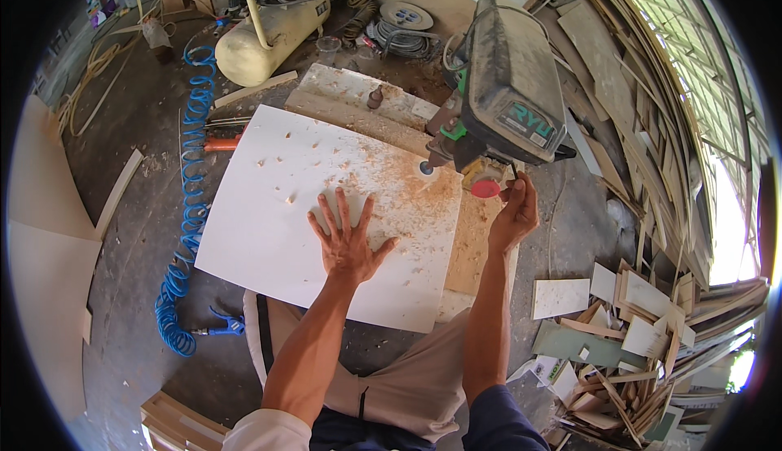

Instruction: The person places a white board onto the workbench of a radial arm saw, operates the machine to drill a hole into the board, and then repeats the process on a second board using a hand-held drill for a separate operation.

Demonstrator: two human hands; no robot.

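Observation:
A white board [269, 198] lies across a wooden work surface in front of me, strewn with wood shavings [419, 190] on its right half. My left hand [346, 243] rests flat on the board, fingers spread. Over the board's far right part stands a dusty drill press [513, 76] with a dark housing and green parts. Its round drill bit [426, 167] is down at the board's surface; whether it has entered cannot be seen. My right hand [517, 211] is closed on a thin black feed handle [515, 171], beside a red round switch cover [486, 188].
A coiled blue air hose [194, 166] with a blue air gun [228, 323] lies at left. Behind stand a cream compressor tank [273, 35] and a cable reel [406, 17]. Offcuts [627, 321] pile up at right, below leaning boards [643, 101]. A pale panel [49, 255] stands far left.

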